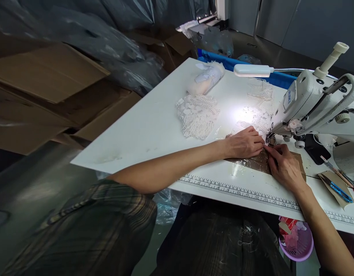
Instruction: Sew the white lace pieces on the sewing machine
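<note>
White lace (253,119) lies under the lamp's glare to the left of the needle of a sewing machine (297,103). My left hand (247,142) is closed, its fingers curled down on the near edge of the lace just left of the presser foot (269,138). My right hand (286,165) is closed too, its index fingertip meeting the left fingertips at the lace edge before the foot. What the fingertips pinch is mostly hidden. Beneath both hands lies a brown sheet (257,164) with a shiny clear covering.
A lace pile (198,115) and a wrapped pale roll (207,78) sit on the white table (131,134). Blue snips (339,191) lie at right near a dark phone-like object (316,148). A purple basket (299,245) hangs below; cardboard boxes (45,73) stand left.
</note>
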Demonstrator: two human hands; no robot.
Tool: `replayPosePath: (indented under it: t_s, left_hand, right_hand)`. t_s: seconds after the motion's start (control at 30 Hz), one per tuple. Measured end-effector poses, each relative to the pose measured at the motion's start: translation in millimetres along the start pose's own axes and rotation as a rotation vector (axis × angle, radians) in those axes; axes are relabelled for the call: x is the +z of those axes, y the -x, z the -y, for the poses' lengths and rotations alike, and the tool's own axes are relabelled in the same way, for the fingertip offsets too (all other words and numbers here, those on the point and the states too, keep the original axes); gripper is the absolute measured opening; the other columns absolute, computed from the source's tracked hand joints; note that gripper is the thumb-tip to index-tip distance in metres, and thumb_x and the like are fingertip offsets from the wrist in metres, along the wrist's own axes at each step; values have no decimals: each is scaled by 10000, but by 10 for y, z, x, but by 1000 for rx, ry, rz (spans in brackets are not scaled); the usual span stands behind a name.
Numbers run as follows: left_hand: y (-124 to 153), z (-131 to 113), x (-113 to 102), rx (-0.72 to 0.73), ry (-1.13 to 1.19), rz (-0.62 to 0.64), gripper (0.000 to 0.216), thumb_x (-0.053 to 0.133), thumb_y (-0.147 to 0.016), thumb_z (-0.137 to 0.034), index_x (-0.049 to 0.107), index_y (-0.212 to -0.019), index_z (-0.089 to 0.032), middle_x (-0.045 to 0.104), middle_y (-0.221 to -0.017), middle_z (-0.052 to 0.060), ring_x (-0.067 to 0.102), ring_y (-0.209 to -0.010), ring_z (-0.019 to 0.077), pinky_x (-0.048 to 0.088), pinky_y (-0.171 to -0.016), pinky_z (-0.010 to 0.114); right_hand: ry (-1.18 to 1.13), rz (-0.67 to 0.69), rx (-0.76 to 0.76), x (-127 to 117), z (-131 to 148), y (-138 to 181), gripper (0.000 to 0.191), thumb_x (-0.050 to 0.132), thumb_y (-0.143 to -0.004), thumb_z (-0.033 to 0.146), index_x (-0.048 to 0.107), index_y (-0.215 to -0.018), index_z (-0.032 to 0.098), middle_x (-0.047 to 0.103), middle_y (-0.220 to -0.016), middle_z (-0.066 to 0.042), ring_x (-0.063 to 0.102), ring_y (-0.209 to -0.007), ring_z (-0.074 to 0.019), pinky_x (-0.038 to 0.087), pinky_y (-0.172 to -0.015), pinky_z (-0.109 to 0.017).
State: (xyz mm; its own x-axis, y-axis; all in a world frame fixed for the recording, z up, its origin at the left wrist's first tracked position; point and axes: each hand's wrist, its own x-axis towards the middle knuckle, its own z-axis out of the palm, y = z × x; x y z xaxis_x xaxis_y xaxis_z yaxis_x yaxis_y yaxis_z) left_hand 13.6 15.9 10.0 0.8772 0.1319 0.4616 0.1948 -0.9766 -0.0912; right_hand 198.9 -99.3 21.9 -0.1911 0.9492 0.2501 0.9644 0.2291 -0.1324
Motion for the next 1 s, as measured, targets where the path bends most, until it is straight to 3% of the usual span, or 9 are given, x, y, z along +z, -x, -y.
replayPosePath:
  t_s: [0.17,0.67,1.0]
  left_hand:
    - [-6,1,-33,13,-18,-15,328,423,-1018,-221,688,-830,-180,742,-983,50,604,-790,163,394,-811,358]
    - [0,52,-123,-30,3,149,292,411,-1001,-252,693,-980,-176,694,-1158,67,598,-874,203,362,-838,391]
    - [2,94,-125,-8,-31,168,296,433,-988,-316,675,-1042,-155,658,-1196,94,573,-855,209,340,-779,388]
  right_hand:
    - [34,-6,-15,-8,18,0,424,394,-944,245,647,-1284,230,604,-1056,-113,604,-824,-197,522,-647,-306]
    - [145,67,39,-50,102,-73,418,376,-934,258,629,-1264,219,618,-1034,-128,556,-633,-152,385,-443,-253]
    - [174,130,70,-79,154,-91,406,396,-933,247,613,-1275,205,620,-1045,-147,561,-632,-161,391,-468,-268]
